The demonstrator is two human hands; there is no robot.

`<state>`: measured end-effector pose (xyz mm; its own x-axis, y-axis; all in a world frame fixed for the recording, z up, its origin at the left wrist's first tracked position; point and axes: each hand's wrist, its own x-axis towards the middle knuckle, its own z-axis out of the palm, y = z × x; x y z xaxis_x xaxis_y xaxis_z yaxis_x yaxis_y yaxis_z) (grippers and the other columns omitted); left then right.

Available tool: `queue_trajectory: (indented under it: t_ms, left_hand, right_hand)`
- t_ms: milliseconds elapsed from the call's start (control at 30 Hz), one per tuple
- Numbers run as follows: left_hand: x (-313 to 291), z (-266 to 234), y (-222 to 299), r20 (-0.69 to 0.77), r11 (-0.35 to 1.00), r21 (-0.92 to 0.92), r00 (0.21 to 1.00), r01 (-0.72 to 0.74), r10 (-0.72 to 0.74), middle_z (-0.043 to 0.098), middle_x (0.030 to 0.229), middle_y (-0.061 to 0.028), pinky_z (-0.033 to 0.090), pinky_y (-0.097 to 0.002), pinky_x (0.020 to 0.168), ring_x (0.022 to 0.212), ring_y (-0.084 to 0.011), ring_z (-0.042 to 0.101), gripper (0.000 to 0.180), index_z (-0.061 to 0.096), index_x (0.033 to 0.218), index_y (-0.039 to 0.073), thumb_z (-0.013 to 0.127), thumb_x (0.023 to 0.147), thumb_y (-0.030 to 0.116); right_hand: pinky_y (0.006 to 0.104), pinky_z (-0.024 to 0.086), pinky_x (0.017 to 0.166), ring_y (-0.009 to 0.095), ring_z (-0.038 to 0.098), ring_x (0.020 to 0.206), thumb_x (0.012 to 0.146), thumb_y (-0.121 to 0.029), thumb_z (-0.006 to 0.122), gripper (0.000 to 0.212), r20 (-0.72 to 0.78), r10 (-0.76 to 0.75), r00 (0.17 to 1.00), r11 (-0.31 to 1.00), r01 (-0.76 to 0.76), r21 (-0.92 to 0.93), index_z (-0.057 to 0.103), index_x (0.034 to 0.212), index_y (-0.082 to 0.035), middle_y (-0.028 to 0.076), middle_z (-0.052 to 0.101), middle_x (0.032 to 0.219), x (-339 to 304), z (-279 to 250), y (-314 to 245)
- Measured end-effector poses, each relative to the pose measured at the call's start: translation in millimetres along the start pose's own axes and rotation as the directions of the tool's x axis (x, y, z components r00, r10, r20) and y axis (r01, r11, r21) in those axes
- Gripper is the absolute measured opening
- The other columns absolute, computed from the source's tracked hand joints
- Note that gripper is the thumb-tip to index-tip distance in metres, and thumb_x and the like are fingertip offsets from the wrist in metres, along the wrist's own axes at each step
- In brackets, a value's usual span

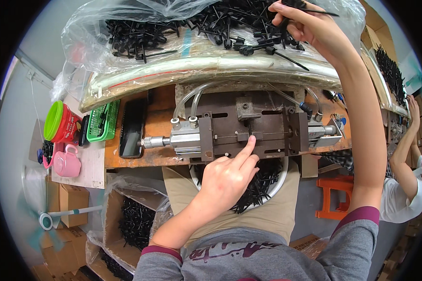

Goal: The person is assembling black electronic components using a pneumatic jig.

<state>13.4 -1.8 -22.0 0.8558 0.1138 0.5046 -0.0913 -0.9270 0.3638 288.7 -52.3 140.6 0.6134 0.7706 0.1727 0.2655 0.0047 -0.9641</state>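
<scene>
My left hand (227, 182) reaches over the dark metal clamping fixture (229, 100). Its index finger is stretched out, with the tip on the small block at the fixture's middle; the other fingers curl loosely and hold nothing. A thin black piece (249, 127) stands in the slot just beyond that fingertip. Up at the far right, my right hand (309, 23) is closed on a black plastic part with a thin stem (324, 12), above a heap of similar black parts (229, 28) on clear plastic sheeting. Part of what the right hand grips is hidden by its fingers.
Pneumatic cylinders (185, 140) with clear hoses flank the fixture. Left on the bench lie a phone (132, 126), a green basket (109, 133), a red-and-green tub (61, 126) and a pink mug (68, 161). Below are a box of black parts (115, 220) and an orange stool (326, 196). A co-worker's arm (405, 150) shows at right.
</scene>
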Motion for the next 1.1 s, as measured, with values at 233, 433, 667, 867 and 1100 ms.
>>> queue_trajectory:
  t_ms: [233,433,667,867,1100]
  left_hand:
    - [22.3,-47.4,1.3,-0.182,0.885,-0.452,0.960,0.111,-0.213,0.065,0.130,-0.0161,0.055,-0.0272,0.077,0.091,-0.0148,0.070,0.049,0.066,0.118,0.001,0.086,0.074,0.010]
    - [61.7,-28.4,-25.4,-0.431,0.977,-0.213,0.895,0.021,-0.114,0.064,0.130,-0.0120,0.054,-0.0320,0.087,0.111,-0.0220,0.064,0.041,0.066,0.122,0.004,0.075,0.082,0.000]
    - [108.9,-8.3,-52.2,-0.330,0.969,0.210,0.924,-0.128,0.194,0.062,0.130,-0.0157,0.045,-0.0428,0.100,0.115,-0.0316,0.059,0.040,0.067,0.117,0.002,0.062,0.078,-0.005]
    - [91.6,-35.4,-31.9,-0.409,0.987,-0.142,0.912,-0.077,0.012,0.068,0.117,-0.0128,0.051,-0.0357,0.089,0.100,-0.0233,0.066,0.037,0.069,0.118,0.005,0.071,0.082,0.000]
    - [27.6,-29.1,-5.6,-0.138,0.837,-0.544,0.976,0.066,-0.166,0.067,0.114,-0.0116,0.058,-0.0273,0.078,0.094,-0.0169,0.068,0.053,0.066,0.125,0.003,0.082,0.074,0.001]
  right_hand:
    - [0.0198,0.038,0.053,0.003,0.049,0.059,0.087,-0.019,0.073,0.022,0.171,-0.001,0.985,1.000,-0.002,0.018,0.070,0.103,-0.005,0.002,0.068,0.082,-75.7,38.7,9.1]
    - [0.0189,0.037,0.055,0.003,0.049,0.061,0.090,-0.021,0.069,0.028,0.143,-0.065,0.988,0.990,0.046,0.130,0.067,0.111,-0.003,0.003,0.068,0.086,-64.7,37.3,45.8]
    - [0.0201,0.035,0.056,0.004,0.046,0.063,0.093,-0.024,0.065,0.030,0.077,-0.088,0.993,0.985,0.075,0.152,0.067,0.113,-0.002,0.003,0.068,0.088,-55.0,28.2,46.7]
    - [0.0194,0.039,0.055,0.004,0.053,0.063,0.090,-0.019,0.071,0.023,-0.034,-0.140,0.990,0.985,0.136,-0.108,0.068,0.106,-0.003,0.001,0.068,0.085,-100.1,31.5,36.0]
    - [0.0204,0.050,0.063,0.002,0.059,0.078,0.086,-0.011,0.077,0.029,0.220,0.030,0.975,0.991,0.000,-0.135,0.066,0.111,-0.001,0.001,0.069,0.088,-167.6,67.0,73.2]
